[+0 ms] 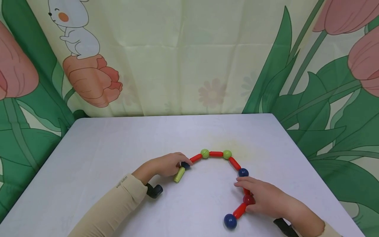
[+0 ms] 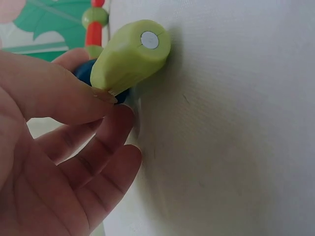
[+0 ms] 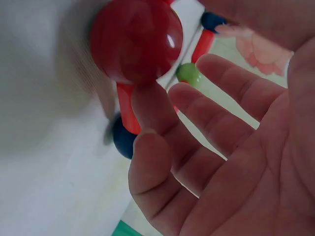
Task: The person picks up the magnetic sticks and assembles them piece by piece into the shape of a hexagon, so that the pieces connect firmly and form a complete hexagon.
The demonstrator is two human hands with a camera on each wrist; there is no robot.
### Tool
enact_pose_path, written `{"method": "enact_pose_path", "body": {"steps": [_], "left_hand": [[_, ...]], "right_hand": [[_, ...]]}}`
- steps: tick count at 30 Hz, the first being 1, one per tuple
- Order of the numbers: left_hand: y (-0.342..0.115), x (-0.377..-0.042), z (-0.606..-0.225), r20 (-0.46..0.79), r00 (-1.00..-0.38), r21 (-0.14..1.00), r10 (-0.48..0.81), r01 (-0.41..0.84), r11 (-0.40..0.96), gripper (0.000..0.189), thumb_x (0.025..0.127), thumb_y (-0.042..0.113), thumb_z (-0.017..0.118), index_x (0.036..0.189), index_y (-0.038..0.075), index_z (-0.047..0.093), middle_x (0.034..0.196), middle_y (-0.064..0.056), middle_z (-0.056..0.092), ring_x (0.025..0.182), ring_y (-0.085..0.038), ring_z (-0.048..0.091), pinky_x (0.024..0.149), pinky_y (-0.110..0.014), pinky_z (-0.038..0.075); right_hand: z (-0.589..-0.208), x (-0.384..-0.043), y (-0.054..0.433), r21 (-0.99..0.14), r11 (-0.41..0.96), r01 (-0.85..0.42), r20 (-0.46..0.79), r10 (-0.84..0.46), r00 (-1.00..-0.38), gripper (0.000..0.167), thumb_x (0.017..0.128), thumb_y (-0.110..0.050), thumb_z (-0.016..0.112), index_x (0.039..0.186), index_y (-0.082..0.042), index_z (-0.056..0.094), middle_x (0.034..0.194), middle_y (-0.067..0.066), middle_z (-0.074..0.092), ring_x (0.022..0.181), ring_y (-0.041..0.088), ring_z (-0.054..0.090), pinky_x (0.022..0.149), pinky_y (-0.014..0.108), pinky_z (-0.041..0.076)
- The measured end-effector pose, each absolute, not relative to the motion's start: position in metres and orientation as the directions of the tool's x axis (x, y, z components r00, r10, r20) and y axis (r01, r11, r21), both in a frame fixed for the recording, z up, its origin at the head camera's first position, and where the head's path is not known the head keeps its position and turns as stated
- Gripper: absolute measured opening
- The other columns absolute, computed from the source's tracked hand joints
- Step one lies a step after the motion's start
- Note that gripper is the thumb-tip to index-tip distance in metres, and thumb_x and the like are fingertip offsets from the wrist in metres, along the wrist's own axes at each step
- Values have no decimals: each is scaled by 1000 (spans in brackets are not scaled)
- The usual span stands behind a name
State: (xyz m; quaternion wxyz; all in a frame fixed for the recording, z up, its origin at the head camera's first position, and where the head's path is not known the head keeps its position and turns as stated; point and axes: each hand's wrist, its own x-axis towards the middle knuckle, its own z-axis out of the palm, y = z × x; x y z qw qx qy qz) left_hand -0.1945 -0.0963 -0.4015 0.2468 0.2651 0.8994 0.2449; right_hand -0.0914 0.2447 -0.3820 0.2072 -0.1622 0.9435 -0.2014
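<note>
A curved chain of magnetic balls and rods lies on the table. My left hand (image 1: 168, 165) pinches the dark blue ball (image 1: 185, 165) near the chain's left end. A yellow-green rod (image 2: 129, 56) sticks out from that ball, its round metal end showing in the left wrist view. My right hand (image 1: 267, 197) is at the right side of the chain, fingers spread and slightly bent. A fingertip meets the red ball (image 3: 137, 39) in the right wrist view. Beyond it a red rod (image 1: 240, 210) leads to a blue ball (image 1: 230, 221) at the near end.
At the chain's top, two green balls (image 1: 227, 154) join red rods (image 1: 216, 154). Another blue ball (image 1: 243, 172) sits just beyond my right fingers. The white table (image 1: 133, 135) reaches back to a printed cloth (image 1: 177, 65) with a rabbit and tulips.
</note>
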Motion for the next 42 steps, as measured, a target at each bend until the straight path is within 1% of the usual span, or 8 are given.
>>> {"method": "enact_pose_path", "body": {"steps": [3,7,11,15,21,29,37,42], "left_hand": [[-97,-194,-402,-318,-740,566,593,354,745,51,94,-8,49,130,25,67,139,-3,52,118,-20,51,102,-40,45],[-99,-193,-403,-322,-745,565,585,345,750,52,92,-9,51,129,24,67,136,-4,53,112,-20,53,98,-39,47],[-102,-191,-402,-326,-758,561,565,327,761,50,92,-7,55,128,25,68,129,-4,54,103,-19,54,92,-37,50],[-105,-191,-401,-323,-763,553,560,328,766,45,93,-1,61,129,25,67,122,-3,54,98,-18,54,86,-34,51],[-112,-192,-403,-320,-762,559,563,328,762,44,92,3,66,130,24,66,115,-2,54,94,-17,54,81,-32,51],[-115,-192,-407,-304,-767,562,565,335,757,42,89,13,77,129,22,65,108,-1,54,93,-16,54,82,-31,51],[-112,-190,-411,-281,-786,556,551,335,761,39,87,18,80,123,22,67,108,-2,55,95,-18,55,87,-36,52],[-108,-188,-416,-260,-807,535,530,337,775,37,87,23,81,121,21,67,108,-3,56,98,-19,56,90,-38,52]], "right_hand": [[-385,-90,240,-432,868,-246,-312,-399,-862,63,71,-16,90,129,-15,65,138,5,56,126,35,51,81,47,57],[-387,-94,235,-390,876,-283,-267,-401,-876,56,71,-16,91,122,-16,69,131,4,60,121,32,55,81,45,58],[-388,-103,231,-331,880,-342,-204,-421,-884,46,74,-16,89,117,-15,72,128,5,62,121,32,56,85,47,56],[-388,-110,226,-285,878,-385,-156,-439,-885,39,79,-14,85,117,-13,73,130,8,62,122,33,55,89,48,54],[-388,-120,218,-266,866,-423,-89,-459,-884,35,82,-11,82,116,-11,74,128,9,62,116,32,57,87,44,55],[-391,-124,209,-229,843,-487,-40,-508,-860,31,82,-8,82,112,-12,75,121,6,66,115,31,56,92,48,51],[-396,-127,202,-207,809,-550,3,-561,-828,20,81,-17,85,99,-18,77,97,-7,69,105,25,53,92,51,42],[-398,-130,199,-205,810,-550,-2,-562,-827,17,81,-18,85,96,-19,78,92,-9,68,104,24,53,95,55,39]]}}
